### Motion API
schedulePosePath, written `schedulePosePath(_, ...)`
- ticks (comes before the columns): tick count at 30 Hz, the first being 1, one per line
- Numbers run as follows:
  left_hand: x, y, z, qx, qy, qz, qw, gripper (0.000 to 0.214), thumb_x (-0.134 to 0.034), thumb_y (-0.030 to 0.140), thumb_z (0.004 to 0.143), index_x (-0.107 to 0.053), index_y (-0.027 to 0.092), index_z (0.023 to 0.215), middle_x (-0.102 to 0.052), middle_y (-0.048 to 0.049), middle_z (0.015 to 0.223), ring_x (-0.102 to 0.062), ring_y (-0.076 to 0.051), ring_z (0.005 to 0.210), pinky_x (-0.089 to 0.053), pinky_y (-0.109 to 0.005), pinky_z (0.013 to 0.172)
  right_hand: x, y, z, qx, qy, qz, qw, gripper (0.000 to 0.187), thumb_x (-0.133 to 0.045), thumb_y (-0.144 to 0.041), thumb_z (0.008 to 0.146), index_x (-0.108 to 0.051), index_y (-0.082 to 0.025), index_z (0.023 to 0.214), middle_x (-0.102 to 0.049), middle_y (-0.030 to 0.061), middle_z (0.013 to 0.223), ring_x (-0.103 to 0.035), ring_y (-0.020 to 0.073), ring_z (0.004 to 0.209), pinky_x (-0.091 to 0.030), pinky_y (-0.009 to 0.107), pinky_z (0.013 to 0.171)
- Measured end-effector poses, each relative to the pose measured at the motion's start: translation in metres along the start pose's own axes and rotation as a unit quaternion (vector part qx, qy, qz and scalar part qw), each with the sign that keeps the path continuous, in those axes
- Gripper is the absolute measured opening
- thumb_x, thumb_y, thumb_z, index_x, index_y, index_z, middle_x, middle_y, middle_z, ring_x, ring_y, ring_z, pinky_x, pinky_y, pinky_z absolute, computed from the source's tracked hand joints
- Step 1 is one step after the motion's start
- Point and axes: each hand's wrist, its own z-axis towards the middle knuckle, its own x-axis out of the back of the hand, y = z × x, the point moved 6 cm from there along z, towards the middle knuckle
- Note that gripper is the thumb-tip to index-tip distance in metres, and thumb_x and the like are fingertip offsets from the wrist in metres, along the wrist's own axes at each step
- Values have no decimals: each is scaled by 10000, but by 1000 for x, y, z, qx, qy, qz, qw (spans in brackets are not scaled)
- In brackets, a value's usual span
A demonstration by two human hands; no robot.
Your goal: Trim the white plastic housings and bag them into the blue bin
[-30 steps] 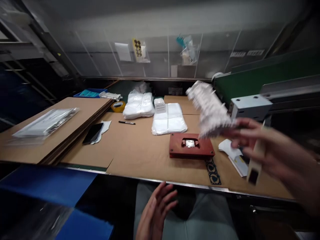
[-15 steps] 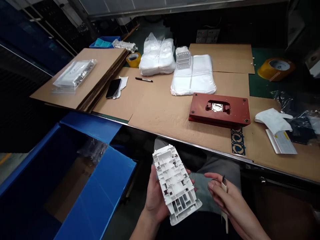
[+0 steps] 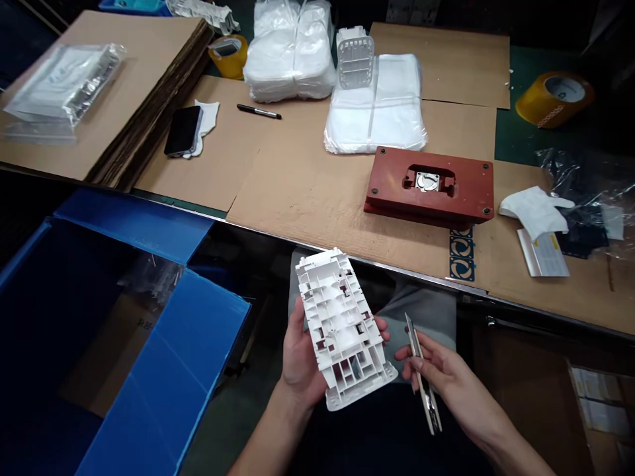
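A white ribbed plastic housing (image 3: 342, 324) lies tilted in my left hand (image 3: 302, 360), its open, compartmented side facing up. My fingers wrap under it from the left, and the tips show at its right edge. To the right of the housing, my right hand (image 3: 441, 373) is closed on a slim utility knife (image 3: 424, 390). The knife's blade points up and away from me, and its pale handle slants down past my fingers. Knife and housing are apart. Both hands are over my lap, in front of the table edge.
A red fixture block (image 3: 431, 188) sits on the cardboard-covered table. Behind it are stacked plastic bags (image 3: 377, 112), a pen (image 3: 258, 111), a phone (image 3: 183, 131) and tape (image 3: 555, 99). A white glove (image 3: 536, 208) lies at right. On the left stands an open blue box (image 3: 163, 370).
My right hand has turned the knife, so its blade and handle now show lengthwise beside the housing. The housing stays in my left hand. The view has tipped down, shifting the table upward.
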Motion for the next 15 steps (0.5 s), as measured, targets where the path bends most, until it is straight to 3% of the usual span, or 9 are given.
schedulePosePath(2, -2, 0, 0, 10, -5, 8, 1000, 945, -181, 780, 892, -626, 45, 1286, -705, -230, 1186, -652, -377, 1151, -455, -474, 1012, -5, -7, 0, 16, -13, 24, 1000, 386, -557, -395, 971, -528, -191, 1298, -659, 43, 974, -581, 138, 702, -487, 291, 666)
schedulePosePath(8, -8, -3, 0, 16, -20, 1, 1000, 988, -78, 805, 873, -626, 89, 1278, -731, -203, 1126, -654, -393, 1156, -422, -527, 1046, -9, -13, 3, 33, 15, 58, 998, 436, -588, -428, 965, -494, -226, 1340, -646, 74, 1109, -615, 149, 717, -516, 274, 569)
schedulePosePath(15, -11, -5, 1, 24, -26, -3, 999, 973, -101, 796, 884, -636, 74, 1258, -733, -213, 1123, -636, -403, 1183, -370, -563, 1085, -4, -8, 10, 26, 33, 39, 998, 449, -603, -456, 952, -525, -231, 1332, -653, 71, 1109, -570, 141, 724, -422, 227, 503)
